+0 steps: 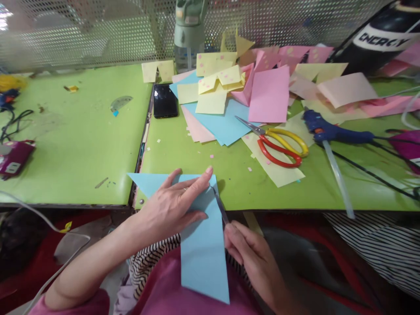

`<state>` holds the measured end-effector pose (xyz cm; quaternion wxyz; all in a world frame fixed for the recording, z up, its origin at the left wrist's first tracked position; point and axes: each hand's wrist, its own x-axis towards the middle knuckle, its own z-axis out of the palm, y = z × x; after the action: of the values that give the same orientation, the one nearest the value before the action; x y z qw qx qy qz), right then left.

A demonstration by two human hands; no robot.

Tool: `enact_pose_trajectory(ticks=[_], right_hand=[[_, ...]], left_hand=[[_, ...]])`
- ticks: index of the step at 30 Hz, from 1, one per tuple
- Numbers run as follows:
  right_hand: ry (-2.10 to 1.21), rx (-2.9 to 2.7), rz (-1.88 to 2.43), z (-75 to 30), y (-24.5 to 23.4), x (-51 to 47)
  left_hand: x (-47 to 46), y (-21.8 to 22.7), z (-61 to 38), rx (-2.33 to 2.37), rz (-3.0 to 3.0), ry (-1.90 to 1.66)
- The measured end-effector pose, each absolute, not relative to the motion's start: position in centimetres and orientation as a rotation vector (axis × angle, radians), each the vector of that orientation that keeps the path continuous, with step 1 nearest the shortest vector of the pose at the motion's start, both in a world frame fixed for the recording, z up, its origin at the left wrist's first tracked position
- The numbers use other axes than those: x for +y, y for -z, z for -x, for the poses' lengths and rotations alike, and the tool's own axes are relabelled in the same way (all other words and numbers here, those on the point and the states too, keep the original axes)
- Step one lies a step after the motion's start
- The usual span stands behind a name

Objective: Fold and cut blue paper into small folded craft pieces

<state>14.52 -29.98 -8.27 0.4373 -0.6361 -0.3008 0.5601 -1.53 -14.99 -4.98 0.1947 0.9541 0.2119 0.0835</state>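
Observation:
A folded light blue sheet of paper (201,245) lies over the near edge of the green table (82,148) and hangs toward my lap. My left hand (173,203) lies flat on its upper part with fingers stretched out, pressing it down. My right hand (252,258) is closed in a pinch on a thin grey blade-like tool (219,205) whose tip runs along the paper's right edge, next to my left fingertips.
Red-and-yellow scissors (278,142), a blue glue gun (331,131) with a clear stick, a black phone (165,100), and a heap of pink, yellow and blue papers (249,87) fill the far right side. A bottle (188,33) stands by the mesh fence. A purple device (13,157) lies left.

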Motion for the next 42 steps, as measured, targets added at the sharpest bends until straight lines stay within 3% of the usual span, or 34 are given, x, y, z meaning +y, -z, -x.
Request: enact_pose_trajectory(ticks=[22,42], right_hand=[[-1.101,-0.825,1.778,-14.9,9.2,-29.6],[-1.176,-0.881,1.735,-15.3,8.9,-30.4]], left_hand=[[-15.8,6.6,1.4,0.537,-2.918,-0.42],[-16.4,6.0,1.1,0.432,-2.87,-0.378]])
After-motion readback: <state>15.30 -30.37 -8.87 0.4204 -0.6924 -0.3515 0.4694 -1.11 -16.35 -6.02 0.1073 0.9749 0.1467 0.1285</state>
